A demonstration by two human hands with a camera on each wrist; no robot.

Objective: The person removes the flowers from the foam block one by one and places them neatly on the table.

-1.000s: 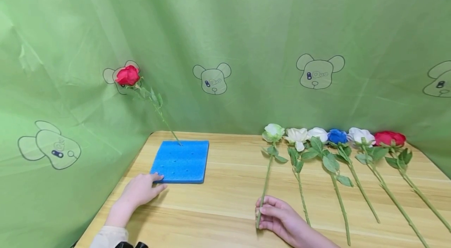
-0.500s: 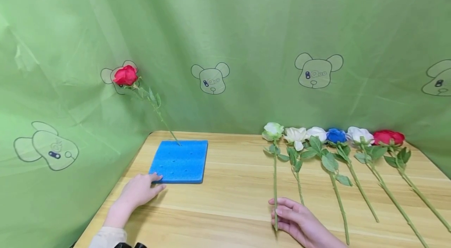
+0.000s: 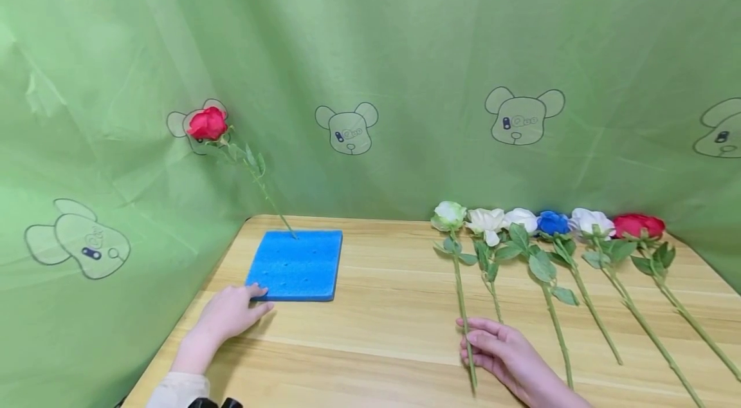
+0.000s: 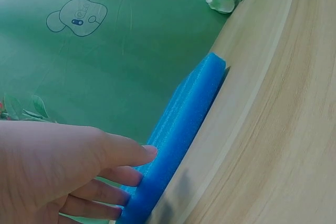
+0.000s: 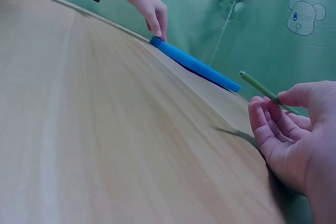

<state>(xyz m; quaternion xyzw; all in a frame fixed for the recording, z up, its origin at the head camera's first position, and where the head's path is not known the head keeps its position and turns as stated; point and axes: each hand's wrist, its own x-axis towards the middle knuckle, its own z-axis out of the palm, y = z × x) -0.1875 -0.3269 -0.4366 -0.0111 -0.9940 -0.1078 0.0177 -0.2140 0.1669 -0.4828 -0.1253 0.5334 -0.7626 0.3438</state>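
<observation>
My right hand [image 3: 509, 356] pinches the lower stem of a pale green-and-white artificial rose [image 3: 449, 215] between thumb and fingers. Its head is at the back of the table, at the left end of a row of flowers, and the cut stem end [image 5: 251, 80] sticks out past my fingers in the right wrist view. My left hand [image 3: 231, 313] rests with loosely extended fingers on the near left corner of a blue foam pad [image 3: 307, 266]. Small holes dot that pad. One red rose [image 3: 207, 123] stands in its back edge, leaning left.
Right of the held stem lie a cream rose [image 3: 486, 222], a white one [image 3: 521, 220], a blue one [image 3: 554, 223], another white one [image 3: 592, 223] and a red one [image 3: 639, 226]. Behind the wooden table [image 3: 370, 331] hangs a green curtain [image 3: 417, 157] with bear-face prints.
My right hand has moved right with the lower stem, so the stem now slants the other way. The rose's head stays nearly in place. My left hand and the foam pad have not moved.
</observation>
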